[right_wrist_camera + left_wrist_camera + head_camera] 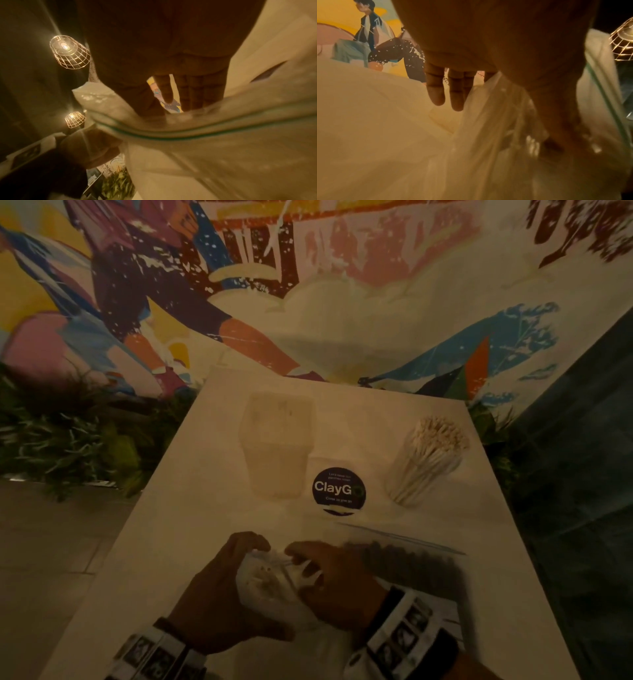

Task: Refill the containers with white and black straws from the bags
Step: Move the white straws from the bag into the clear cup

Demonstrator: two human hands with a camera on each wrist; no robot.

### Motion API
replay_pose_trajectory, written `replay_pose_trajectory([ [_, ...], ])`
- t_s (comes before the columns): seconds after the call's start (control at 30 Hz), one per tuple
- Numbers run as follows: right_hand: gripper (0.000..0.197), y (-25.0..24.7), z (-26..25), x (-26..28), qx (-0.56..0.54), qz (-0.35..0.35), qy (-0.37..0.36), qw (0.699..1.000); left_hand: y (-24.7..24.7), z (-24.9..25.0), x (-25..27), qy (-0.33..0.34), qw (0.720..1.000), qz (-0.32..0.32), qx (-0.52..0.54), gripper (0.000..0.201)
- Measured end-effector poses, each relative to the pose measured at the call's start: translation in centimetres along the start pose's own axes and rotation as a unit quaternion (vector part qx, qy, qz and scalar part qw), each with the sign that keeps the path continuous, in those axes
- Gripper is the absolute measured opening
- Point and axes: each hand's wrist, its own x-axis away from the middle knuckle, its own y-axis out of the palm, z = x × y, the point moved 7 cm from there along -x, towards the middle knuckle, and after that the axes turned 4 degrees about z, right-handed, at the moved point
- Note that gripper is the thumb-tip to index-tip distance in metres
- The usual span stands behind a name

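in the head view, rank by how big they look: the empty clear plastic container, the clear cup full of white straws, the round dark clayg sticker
1. Empty clear plastic container, largest.
2. Clear cup full of white straws, a little smaller; the two stand about equally far from the camera, so this ranking seems fair.
3. Round dark ClayG sticker, clearly smallest, lying flat on the white table.

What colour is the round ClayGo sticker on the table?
The round ClayGo sticker is dark navy with white lettering; head view shows it best.
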Motion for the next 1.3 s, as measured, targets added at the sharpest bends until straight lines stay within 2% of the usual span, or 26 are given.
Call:
replay_pose_trajectory([
  [0.1,0.078,1.7,-0.6,-0.1,-0.006,-0.011,-0.013,1.000,-0.9,0.4,0.5,0.060,0.997,0.033,-0.024,0.078],
  [0.17,0.084,2.0,-1.8,-0.1,-0.007,-0.003,-0.044,0.999,-1.5,0.7,0.9,0.097,0.993,0.063,0.000,0.067],
  [0.23,0.086,2.2,-2.6,-0.2,-0.017,0.006,-0.051,0.999,-1.4,-0.1,0.8,0.032,0.994,0.034,0.096,0.071],
  [0.3,0.087,2.3,-2.8,-0.3,-0.020,0.020,-0.060,0.998,-0.7,-0.7,0.8,-0.004,0.994,0.007,0.111,0.085],
  [0.37,0.089,2.5,-2.3,-0.4,-0.023,0.029,-0.062,0.997,-0.4,-0.8,1.0,-0.020,0.992,-0.003,0.128,0.087],
  [0.47,0.076,2.6,-2.0,-0.5,-0.053,0.038,-0.055,0.996,-0.1,-1.4,1.5,-0.055,0.971,0.002,0.233,0.080],
  [0.53,0.062,2.2,-2.3,-0.4,-0.061,0.076,-0.067,0.993,-0.2,-1.7,1.7,-0.068,0.947,0.009,0.314,0.070],
  [0.63,0.048,1.7,-2.4,-0.2,-0.098,0.132,-0.066,0.984,-0.7,-1.9,2.0,-0.065,0.923,0.020,0.379,0.072],
  [0.7,0.044,1.8,-2.2,-0.3,-0.117,0.144,-0.065,0.980,-1.2,-2.0,2.1,-0.046,0.931,0.061,0.358,0.070],
  [0.83,0.030,1.7,-2.5,-0.2,-0.171,0.181,-0.071,0.966,-1.6,-2.4,1.9,-0.022,0.936,0.124,0.329,0.044],
  [0.97,0.019,0.9,-2.6,0.2,-0.150,0.223,-0.075,0.960,-1.4,-1.3,1.3,-0.008,0.939,0.098,0.330,0.047],
  [1.07,0.015,0.2,-2.2,0.0,-0.130,0.244,-0.056,0.960,-0.5,-1.9,1.1,-0.041,0.929,0.061,0.364,0.052],
  [1.13,0.022,0.5,-1.9,-0.5,-0.128,0.223,-0.047,0.965,-0.4,-2.0,1.2,-0.038,0.934,0.053,0.351,0.050],
  [1.23,0.043,1.4,-2.0,-1.0,-0.142,0.157,-0.055,0.976,-1.3,-1.9,1.2,-0.024,0.948,0.117,0.294,0.010],
  [1.3,0.047,1.5,-2.5,-0.9,-0.154,0.139,-0.072,0.976,-1.6,-2.1,1.2,-0.030,0.949,0.157,0.271,0.002],
])
